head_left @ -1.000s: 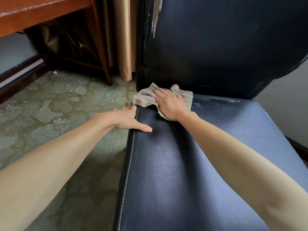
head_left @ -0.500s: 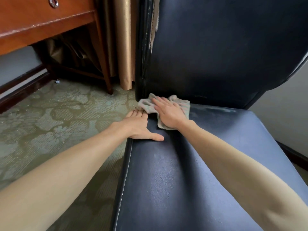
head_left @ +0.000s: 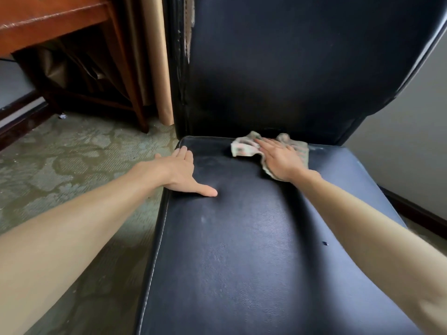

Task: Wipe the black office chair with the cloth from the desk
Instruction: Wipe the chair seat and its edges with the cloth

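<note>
place: furnished room, hotel-like | evidence: wooden desk point(head_left: 48, 22), gold curtain point(head_left: 156, 68), patterned carpet point(head_left: 60, 160), black chair point(head_left: 242, 250)

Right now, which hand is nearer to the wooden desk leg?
Left. The left hand rests flat on the left edge of the seat, the side toward the desk leg. The right hand presses the cloth farther right, by the backrest.

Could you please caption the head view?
Right hand presses crumpled pale cloth onto black leather chair seat; left hand rests flat.
</note>
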A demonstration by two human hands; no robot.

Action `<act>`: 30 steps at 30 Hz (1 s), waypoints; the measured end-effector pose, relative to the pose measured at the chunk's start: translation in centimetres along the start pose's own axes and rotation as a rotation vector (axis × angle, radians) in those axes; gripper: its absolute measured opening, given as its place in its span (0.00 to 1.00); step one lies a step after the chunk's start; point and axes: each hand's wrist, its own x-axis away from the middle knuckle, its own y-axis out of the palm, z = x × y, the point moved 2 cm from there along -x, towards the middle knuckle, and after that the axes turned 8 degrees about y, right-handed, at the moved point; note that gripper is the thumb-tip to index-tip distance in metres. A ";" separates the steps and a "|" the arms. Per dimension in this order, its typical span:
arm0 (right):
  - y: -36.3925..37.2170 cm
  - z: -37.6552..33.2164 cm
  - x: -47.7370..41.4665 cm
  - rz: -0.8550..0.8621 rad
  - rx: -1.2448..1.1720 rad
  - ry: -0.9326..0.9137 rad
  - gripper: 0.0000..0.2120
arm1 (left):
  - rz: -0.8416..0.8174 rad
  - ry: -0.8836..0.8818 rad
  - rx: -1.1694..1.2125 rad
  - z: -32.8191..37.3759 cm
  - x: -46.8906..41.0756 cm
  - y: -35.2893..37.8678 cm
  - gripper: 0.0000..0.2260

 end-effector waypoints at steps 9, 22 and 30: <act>0.4 -3.6 0.0 -0.003 0.031 0.004 0.25 | 0.011 -0.030 0.000 0.7 0.1 -0.1 0.65; 0.1 -1.0 -0.2 -0.058 0.019 0.021 0.24 | -0.048 -0.082 -0.010 1.4 0.2 -0.6 0.67; -1.0 2.5 1.1 -0.010 0.002 0.179 0.23 | 0.121 0.010 -0.009 4.0 -1.2 -1.8 0.68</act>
